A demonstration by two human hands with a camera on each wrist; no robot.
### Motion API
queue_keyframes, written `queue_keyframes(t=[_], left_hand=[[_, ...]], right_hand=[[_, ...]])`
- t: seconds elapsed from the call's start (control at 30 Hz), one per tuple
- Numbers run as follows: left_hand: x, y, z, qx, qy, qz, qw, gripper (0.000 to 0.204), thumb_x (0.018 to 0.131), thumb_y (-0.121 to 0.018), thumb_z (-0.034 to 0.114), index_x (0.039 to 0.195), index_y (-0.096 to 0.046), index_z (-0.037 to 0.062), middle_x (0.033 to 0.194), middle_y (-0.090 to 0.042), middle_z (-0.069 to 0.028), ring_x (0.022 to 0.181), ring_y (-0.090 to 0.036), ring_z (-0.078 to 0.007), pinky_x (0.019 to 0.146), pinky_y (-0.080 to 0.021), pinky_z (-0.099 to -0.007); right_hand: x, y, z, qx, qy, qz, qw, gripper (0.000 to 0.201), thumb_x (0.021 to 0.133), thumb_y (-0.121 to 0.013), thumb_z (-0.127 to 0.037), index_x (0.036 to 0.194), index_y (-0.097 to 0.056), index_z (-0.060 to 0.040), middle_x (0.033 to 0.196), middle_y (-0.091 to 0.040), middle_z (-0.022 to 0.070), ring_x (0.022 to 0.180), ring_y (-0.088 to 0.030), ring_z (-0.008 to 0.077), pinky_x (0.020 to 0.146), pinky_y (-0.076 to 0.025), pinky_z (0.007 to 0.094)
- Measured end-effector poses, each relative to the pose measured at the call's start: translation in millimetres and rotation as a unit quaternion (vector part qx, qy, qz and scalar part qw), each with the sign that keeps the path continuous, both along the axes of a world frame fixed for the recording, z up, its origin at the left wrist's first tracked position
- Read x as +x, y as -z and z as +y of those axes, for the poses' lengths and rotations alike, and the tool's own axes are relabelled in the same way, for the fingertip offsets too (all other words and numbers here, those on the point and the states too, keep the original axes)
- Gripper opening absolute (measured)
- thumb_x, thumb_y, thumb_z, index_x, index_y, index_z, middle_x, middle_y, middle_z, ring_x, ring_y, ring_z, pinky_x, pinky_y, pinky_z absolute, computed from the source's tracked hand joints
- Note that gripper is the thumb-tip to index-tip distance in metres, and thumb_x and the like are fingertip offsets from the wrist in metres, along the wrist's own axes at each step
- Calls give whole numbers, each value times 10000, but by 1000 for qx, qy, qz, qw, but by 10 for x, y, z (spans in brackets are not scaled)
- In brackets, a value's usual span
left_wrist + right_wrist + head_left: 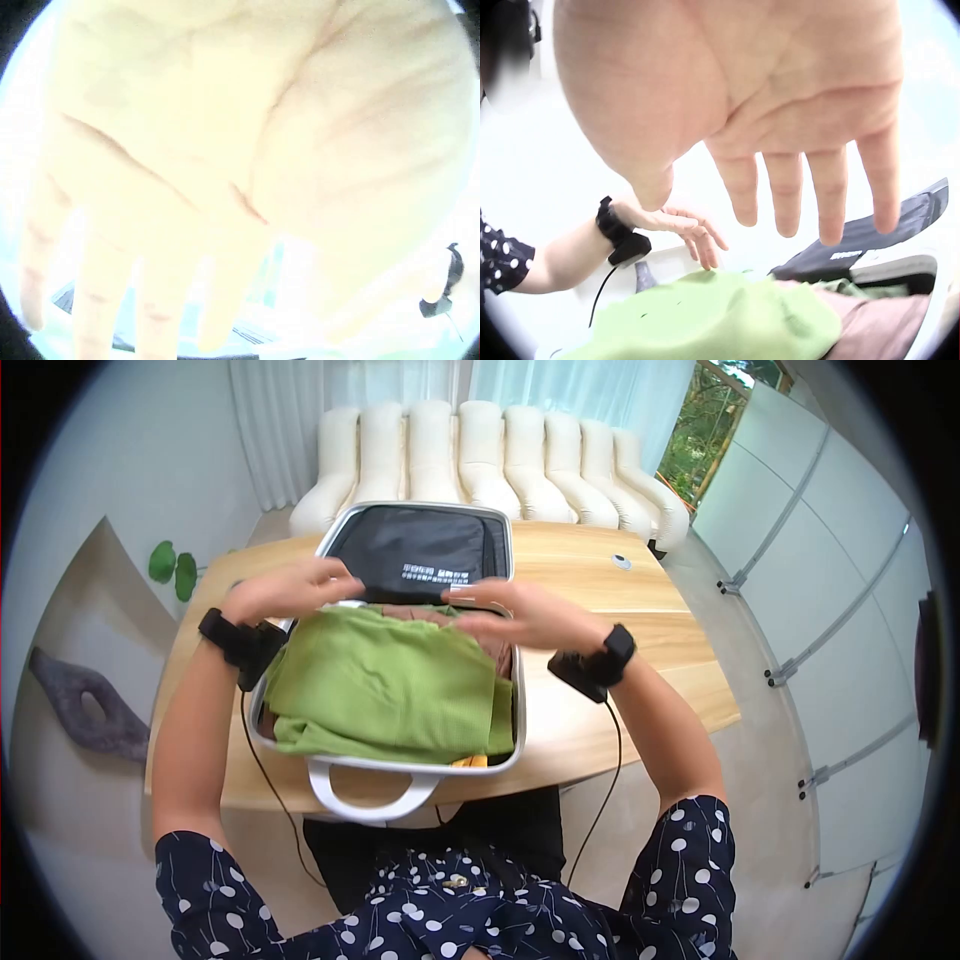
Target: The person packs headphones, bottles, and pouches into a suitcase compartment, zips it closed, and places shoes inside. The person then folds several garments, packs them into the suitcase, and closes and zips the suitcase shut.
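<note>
A white suitcase (521, 710) lies open on the wooden table, its white handle (372, 812) toward the person. Folded green clothing (385, 680) fills most of the near half, over brownish-pink clothing (881, 322). My left hand (292, 588) hovers above the far left corner of the green cloth, fingers extended and holding nothing. Opposite it, my right hand (525, 612) is held over the far right part of the clothes, fingers straight and spread in the right wrist view. The dark lid lining (400, 545) with white print lies behind both hands.
The wooden table (640, 650) extends to the right of the suitcase, with a small oval item (621, 562) near its back edge. Beyond stands a cream sofa (430, 455). White panels (800, 540) line the right side. Black cables hang from both wrist cameras.
</note>
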State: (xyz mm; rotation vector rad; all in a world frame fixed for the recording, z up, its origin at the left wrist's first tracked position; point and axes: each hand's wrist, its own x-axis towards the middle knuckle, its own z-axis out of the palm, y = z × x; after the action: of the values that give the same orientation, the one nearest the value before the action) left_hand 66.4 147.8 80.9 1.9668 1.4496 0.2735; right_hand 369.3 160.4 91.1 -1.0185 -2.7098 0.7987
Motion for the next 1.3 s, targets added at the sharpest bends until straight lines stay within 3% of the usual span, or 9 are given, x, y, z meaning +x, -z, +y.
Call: queue_keyframes(t=[0.13,0.27,0.33,0.57,0.83,0.97,1.0,1.1,1.3], left_hand=[[-381,638,885,157,-80,-71,982,550,891,-515,439,1203,-517,-13,1062,-606,-177,903,-593,-228,806,-486,-319],[-323,853,1078,-29,-234,-84,968,497,929,-482,355,1272,-438,-2,1087,-592,-116,882,-584,-194,734,-507,-316],[-310,965,1227,-94,-232,-98,963,486,938,-478,334,1301,-411,17,1086,-585,-80,856,-568,-162,712,-504,-294],[-477,1131,1800,-250,-143,-291,912,553,946,-475,368,1370,-359,33,1309,-496,-113,1158,-513,-179,990,-407,-337],[-477,876,1769,-262,-151,-384,873,517,931,-502,351,1352,-400,70,1318,-492,-108,1149,-520,-205,1009,-383,-348],[-688,699,1775,-303,-84,-398,861,499,898,-525,438,1238,-514,73,1173,-599,-92,1028,-579,-145,908,-440,-317],[-798,673,1833,-322,-69,-390,860,476,894,-528,445,1193,-547,74,1156,-606,-105,973,-600,-129,874,-462,-306],[-689,307,1539,-206,-123,-416,877,470,870,-556,461,1116,-573,61,1082,-622,-101,898,-608,-128,790,-499,-296],[-843,-106,1100,-121,-47,-539,832,538,848,-630,344,1285,-450,88,1221,-525,-70,1031,-561,-194,913,-464,-350]], right_hand=[[456,241,755,113,190,113,969,585,851,-607,-403,1212,-522,50,1123,-605,213,934,-624,294,836,-484,349],[785,779,1401,249,289,43,923,675,832,-613,-428,1213,-481,114,1084,-609,233,882,-636,275,746,-527,354],[758,866,1374,-68,430,105,894,725,816,-618,-435,1208,-455,153,1029,-613,229,829,-647,259,609,-555,356],[774,965,2118,-194,440,48,875,580,840,-510,-480,1172,-536,-5,1131,-591,127,984,-589,281,696,-543,422],[656,979,2426,-160,471,96,862,671,855,-430,-536,1306,-448,-39,1279,-502,168,1053,-538,368,771,-483,510],[676,635,2528,4,431,116,895,652,844,-500,-559,1110,-591,29,1060,-617,145,951,-598,255,742,-498,382],[597,407,2338,15,414,180,892,579,840,-504,-500,973,-605,54,882,-645,174,795,-644,256,569,-506,372],[515,-128,1889,27,356,243,902,440,872,-511,-525,922,-585,-94,739,-496,-40,674,-468,70,554,-395,257],[428,-592,1005,40,228,383,894,530,942,-494,-375,1378,-391,-92,1317,-454,11,1204,-403,108,996,-321,268]])
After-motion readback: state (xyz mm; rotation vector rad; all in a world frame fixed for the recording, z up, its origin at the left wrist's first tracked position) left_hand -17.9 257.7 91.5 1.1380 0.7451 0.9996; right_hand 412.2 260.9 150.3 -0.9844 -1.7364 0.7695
